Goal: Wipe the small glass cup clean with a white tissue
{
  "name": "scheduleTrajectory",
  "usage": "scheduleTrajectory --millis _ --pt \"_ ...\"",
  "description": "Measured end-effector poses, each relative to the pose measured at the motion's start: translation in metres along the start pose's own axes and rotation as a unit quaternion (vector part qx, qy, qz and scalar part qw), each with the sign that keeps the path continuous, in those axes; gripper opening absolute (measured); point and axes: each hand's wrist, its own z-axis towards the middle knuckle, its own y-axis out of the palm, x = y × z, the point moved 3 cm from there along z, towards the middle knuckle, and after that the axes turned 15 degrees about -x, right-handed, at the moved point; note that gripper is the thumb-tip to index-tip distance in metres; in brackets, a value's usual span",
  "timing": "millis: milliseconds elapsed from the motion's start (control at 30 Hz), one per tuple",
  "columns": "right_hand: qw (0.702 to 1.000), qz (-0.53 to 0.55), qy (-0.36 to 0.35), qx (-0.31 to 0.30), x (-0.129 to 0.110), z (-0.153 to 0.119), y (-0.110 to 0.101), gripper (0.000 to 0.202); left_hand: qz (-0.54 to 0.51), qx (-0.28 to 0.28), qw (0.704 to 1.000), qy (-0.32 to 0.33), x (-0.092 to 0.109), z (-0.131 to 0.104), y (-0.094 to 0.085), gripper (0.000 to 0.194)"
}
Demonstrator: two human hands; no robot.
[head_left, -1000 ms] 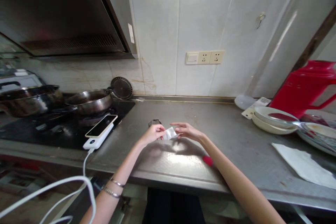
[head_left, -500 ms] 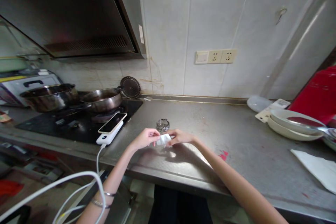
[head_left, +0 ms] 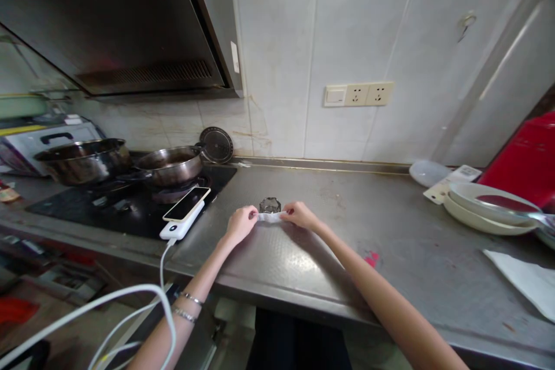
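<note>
Stretched between my two hands is a narrow white strip that looks like folded tissue. My left hand pinches its left end, and my right hand pinches the right end. Just behind the strip stands a small dark glass ashtray on the steel counter. The strip covers the ashtray's near edge; I cannot tell whether the two touch.
To the left, a pan and a pot stand on the black stove. A phone rests on a white power bank with a cable. At right are stacked bowls and white paper.
My hands have moved apart and slightly forward, toward the ashtray. The white piece between them has gone from a short bunched shape to a longer, thinner strip.
</note>
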Motion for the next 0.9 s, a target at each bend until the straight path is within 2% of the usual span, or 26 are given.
scheduleTrajectory --millis 67,133,200,267,333,467,500,633,700,800,900 --pt "1.0 -0.006 0.013 0.011 0.001 0.001 0.001 0.016 -0.003 0.015 1.0 0.004 -0.002 0.003 0.004 0.021" --pt "0.999 -0.011 0.022 0.02 0.001 0.001 0.002 0.017 -0.017 0.018 1.0 0.007 -0.007 0.005 0.01 0.048" --pt "0.999 -0.014 0.028 0.027 0.002 0.001 0.004 0.018 -0.041 -0.003 0.999 0.005 -0.012 0.01 0.018 0.078" --pt "0.999 -0.015 0.031 0.033 0.002 0.002 0.004 0.018 -0.067 -0.025 0.997 0.002 -0.015 0.016 0.024 0.091" --pt "0.999 -0.016 0.03 0.037 0.003 0.003 0.004 0.017 -0.087 -0.039 0.995 0.001 -0.016 0.024 0.028 0.091" --pt "0.999 -0.01 0.017 0.036 0.008 0.006 0.003 0.015 -0.125 -0.047 0.991 0.004 -0.016 0.035 0.029 0.079" --pt "0.999 -0.006 0.01 0.033 0.01 0.006 0.003 0.02 -0.133 -0.045 0.99 0.009 -0.016 0.036 0.028 0.074" --pt "1.0 0.006 -0.016 0.021 0.017 0.012 0.005 0.069 -0.155 -0.041 0.986 0.043 -0.017 0.037 0.028 0.062" --pt "0.999 0.005 -0.022 0.025 0.019 0.017 0.007 0.085 -0.161 -0.043 0.984 0.061 -0.016 0.036 0.027 0.06" --pt "0.999 0.001 -0.029 0.029 0.018 0.027 0.01 0.093 -0.158 -0.043 0.984 0.07 -0.015 0.036 0.025 0.056" --pt "0.999 0.003 -0.049 0.019 0.015 0.034 0.013 0.09 -0.164 -0.044 0.982 0.078 -0.015 0.038 0.023 0.059"
